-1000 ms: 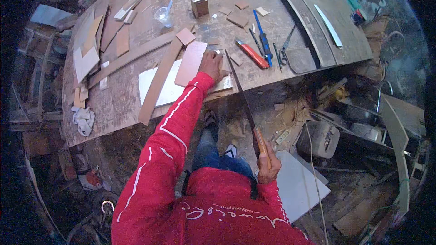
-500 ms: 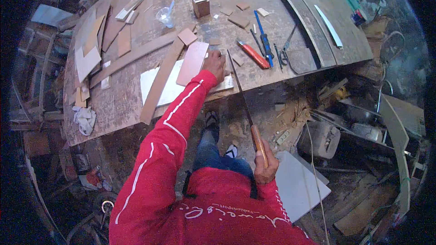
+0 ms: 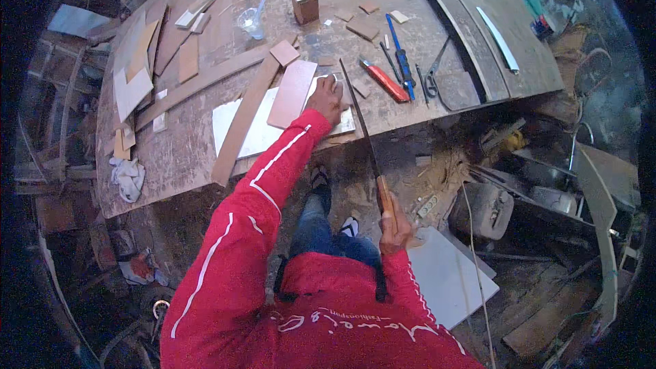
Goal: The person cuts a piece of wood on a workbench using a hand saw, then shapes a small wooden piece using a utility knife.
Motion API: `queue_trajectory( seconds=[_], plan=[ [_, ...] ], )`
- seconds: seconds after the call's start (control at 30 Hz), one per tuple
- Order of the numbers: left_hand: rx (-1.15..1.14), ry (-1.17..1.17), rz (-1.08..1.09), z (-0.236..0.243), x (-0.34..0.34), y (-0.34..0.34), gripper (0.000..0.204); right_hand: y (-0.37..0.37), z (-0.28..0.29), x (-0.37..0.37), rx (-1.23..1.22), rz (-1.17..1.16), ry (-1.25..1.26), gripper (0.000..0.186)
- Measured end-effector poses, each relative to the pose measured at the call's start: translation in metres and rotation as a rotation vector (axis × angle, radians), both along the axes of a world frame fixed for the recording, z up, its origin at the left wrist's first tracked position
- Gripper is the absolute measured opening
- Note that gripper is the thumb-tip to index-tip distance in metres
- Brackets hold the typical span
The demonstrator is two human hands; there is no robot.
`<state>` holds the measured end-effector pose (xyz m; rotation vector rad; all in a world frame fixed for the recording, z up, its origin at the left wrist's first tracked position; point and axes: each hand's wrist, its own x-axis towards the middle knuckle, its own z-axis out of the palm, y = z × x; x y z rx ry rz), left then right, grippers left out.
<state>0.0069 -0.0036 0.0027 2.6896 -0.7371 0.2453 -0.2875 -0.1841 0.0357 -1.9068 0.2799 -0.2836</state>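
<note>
Handsaw in right hand at bench edge; two containers in view

Nearest: right hand [image 3: 395,230] wraps tightly around the wooden handle of the handsaw [image 3: 363,121]. Blade slants up to the bench [image 3: 178,181], just beside the right end of a white board [image 3: 229,131]; cannot tell whether they touch. Left hand [image 3: 328,100] rests on that board, fingers bent; whether it pinches an edge, cannot tell. Container 1: grey canister [image 3: 484,217], below bench level to the right; contents hidden. On the board, beside the left hand: pink panel [image 3: 292,97]. Beyond the blade: red-handled tool [image 3: 384,82] and blue tool [image 3: 402,61], near each other. Container 2, farther: clear plastic cup [image 3: 250,25], holding a slim pale-blue stick, tilted; whitish contents, too small to identify. Near the cup: brown block [image 3: 307,10], upright.
</note>
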Motion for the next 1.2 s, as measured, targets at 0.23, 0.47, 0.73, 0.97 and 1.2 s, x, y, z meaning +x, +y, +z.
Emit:
queue_trajectory(
  seconds=[0.23,0.47,0.73,0.97,1.2],
  plan=[
    [-0.100,-0.171,-0.037,-0.002,-0.004,0.008,0.056,0.003,-0.004,-0.014,0.030,-0.001,0.062,0.046],
    [-0.180,-0.163,-0.065,-0.009,-0.007,0.008,0.048,0.006,-0.003,-0.029,0.085,-0.072,0.077,0.046],
    [-0.091,-0.074,-0.007,0.000,-0.004,0.006,0.044,-0.011,-0.014,-0.069,0.013,-0.071,0.145,0.051],
    [-0.125,-0.157,-0.035,-0.008,-0.003,0.008,0.049,-0.014,0.048,-0.073,0.059,-0.131,0.112,0.052],
    [-0.214,-0.142,-0.007,-0.004,-0.012,0.005,0.047,-0.002,0.013,0.039,0.110,-0.121,-0.073,0.042]
  ],
)
